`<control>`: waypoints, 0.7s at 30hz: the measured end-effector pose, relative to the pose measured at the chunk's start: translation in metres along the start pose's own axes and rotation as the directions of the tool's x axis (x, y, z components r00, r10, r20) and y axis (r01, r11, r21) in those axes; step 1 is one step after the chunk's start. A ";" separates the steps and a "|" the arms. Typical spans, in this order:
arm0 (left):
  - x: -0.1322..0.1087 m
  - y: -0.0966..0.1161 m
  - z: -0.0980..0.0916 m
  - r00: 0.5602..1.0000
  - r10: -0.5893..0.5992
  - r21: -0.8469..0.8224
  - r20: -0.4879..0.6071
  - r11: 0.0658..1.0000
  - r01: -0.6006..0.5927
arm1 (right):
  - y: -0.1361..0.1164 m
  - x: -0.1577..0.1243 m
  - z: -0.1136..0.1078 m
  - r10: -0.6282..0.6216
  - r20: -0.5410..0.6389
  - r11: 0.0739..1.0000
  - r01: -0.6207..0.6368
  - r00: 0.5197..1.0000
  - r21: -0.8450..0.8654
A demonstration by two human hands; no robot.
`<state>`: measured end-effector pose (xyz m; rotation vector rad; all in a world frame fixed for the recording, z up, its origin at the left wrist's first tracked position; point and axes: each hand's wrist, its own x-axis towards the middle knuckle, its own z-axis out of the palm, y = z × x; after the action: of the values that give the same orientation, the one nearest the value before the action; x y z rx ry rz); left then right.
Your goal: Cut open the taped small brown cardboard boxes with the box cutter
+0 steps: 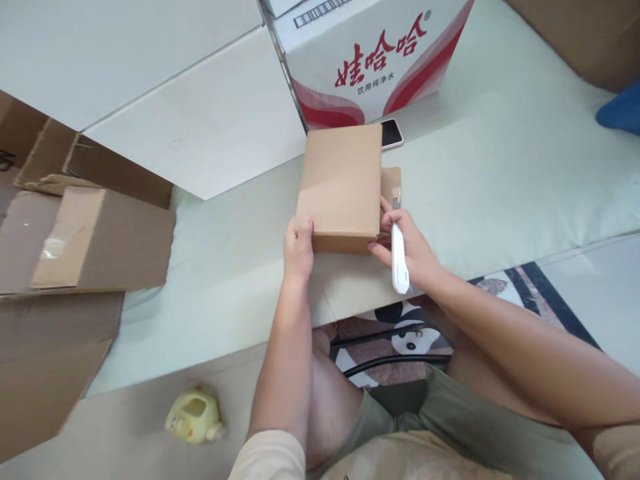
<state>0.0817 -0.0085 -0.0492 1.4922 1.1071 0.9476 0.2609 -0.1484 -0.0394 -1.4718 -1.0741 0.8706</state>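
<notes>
A small brown cardboard box stands in front of me on the pale green covered surface. My left hand grips its near left corner, with the thumb on the top face. Between the fingers of my right hand is a white box cutter, its metal blade end pointing away from me. The fingertips of that same hand also touch the box's near right corner. Beyond them a cardboard flap sticks out on the box's right side. The box's right face is mostly hidden from me.
A phone lies partly behind the box. Behind it stands a white and red carton, beside large white boxes. Open brown cartons are at left. A yellow jug sits on the floor; something blue is far right.
</notes>
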 end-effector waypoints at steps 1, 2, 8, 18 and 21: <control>0.000 0.000 0.000 1.000 -0.004 0.003 -0.001 1.000 0.004 | -0.001 0.000 0.000 0.002 0.002 1.000 -0.002 1.000 0.006; 0.000 -0.001 0.000 1.000 -0.008 0.008 -0.005 1.000 0.008 | -0.001 0.000 0.000 0.002 0.002 1.000 -0.002 1.000 0.011; 0.000 0.001 0.000 1.000 -0.025 -0.001 -0.013 1.000 0.025 | -0.002 0.000 -0.001 -0.003 0.010 1.000 0.003 1.000 0.009; -0.001 0.003 0.001 1.000 -0.024 -0.022 -0.019 0.999 0.024 | 0.002 0.000 -0.002 -0.012 0.018 1.000 0.012 1.000 -0.021; -0.002 0.003 0.001 0.999 -0.030 -0.013 -0.038 0.999 0.030 | 0.003 -0.001 -0.002 -0.020 0.006 0.999 0.020 1.000 -0.042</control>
<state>0.0826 -0.0104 -0.0463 1.4491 1.1468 0.9642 0.2627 -0.1500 -0.0418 -1.4919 -1.1154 0.8435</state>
